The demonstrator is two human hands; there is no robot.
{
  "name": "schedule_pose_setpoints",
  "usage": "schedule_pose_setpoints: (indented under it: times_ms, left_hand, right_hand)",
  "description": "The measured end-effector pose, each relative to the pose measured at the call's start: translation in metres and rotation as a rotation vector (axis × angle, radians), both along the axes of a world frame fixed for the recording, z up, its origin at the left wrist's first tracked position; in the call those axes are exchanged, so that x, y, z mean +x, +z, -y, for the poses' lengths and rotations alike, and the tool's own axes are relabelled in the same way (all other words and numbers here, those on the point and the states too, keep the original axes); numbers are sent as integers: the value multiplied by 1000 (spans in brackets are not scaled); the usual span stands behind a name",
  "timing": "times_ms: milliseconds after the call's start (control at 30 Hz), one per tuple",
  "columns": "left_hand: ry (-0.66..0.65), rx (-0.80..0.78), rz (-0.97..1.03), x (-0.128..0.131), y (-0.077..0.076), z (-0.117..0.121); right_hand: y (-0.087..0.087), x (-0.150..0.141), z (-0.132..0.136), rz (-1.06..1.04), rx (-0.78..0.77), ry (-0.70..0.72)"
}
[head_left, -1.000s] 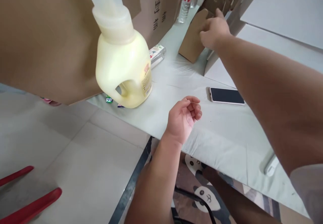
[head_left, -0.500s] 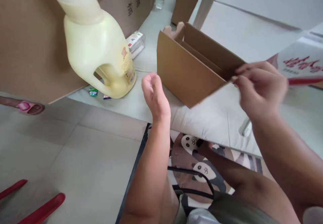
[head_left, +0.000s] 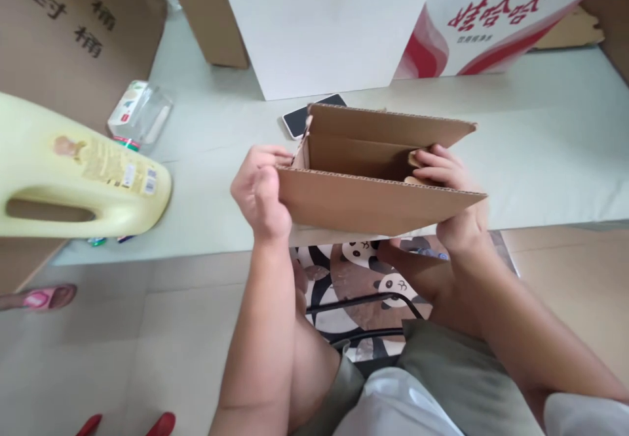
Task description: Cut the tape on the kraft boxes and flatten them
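A brown corrugated cardboard box (head_left: 373,206) is held open above the near edge of the pale table (head_left: 540,134). My left hand (head_left: 260,190) grips its left end, fingers curled round the side flap. At the box's right end my right hand (head_left: 455,193) is closed on the wall, its fingers reaching inside the opening. The inside of the box looks bare apart from my fingers and a folded flap.
A pale yellow jug with a handle (head_left: 73,183) stands at the left. A black phone (head_left: 307,113) lies behind the box, a clear plastic packet (head_left: 140,111) further left. Brown cartons (head_left: 73,36), a white board (head_left: 324,23) and a red-and-white carton (head_left: 491,16) line the back.
My right hand fetched a flat cardboard piece from the back and drew it toward me. It has been opened into a box, and my left hand has risen to grip its left end.
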State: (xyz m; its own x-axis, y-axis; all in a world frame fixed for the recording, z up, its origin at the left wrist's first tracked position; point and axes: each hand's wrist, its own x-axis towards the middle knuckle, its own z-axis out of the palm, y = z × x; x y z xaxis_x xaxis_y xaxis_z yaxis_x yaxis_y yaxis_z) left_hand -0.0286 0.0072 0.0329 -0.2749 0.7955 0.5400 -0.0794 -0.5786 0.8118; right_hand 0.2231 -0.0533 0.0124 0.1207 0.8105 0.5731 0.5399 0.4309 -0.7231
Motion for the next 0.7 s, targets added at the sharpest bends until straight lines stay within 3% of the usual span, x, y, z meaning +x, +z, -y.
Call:
schedule_pose_setpoints:
  times_ms: [167, 367, 500, 600, 700]
  left_hand:
    - [-115, -62, -105, 3, 0, 2]
    - [-122, -114, -98, 11, -1, -1]
    - [-143, -197, -40, 26, 1, 4]
    - [-232, -250, -33, 32, -9, 1]
    - [-420, -128, -97, 29, -28, -12]
  right_hand:
    - [-16, 4, 2, -33, 95, -3]
    - [-25, -4, 6, -223, 104, 13]
    - [-32, 6, -1, -308, 84, -45]
    - [-36, 21, -8, -369, 74, -21]
    - [-36, 32, -16, -472, 59, 106]
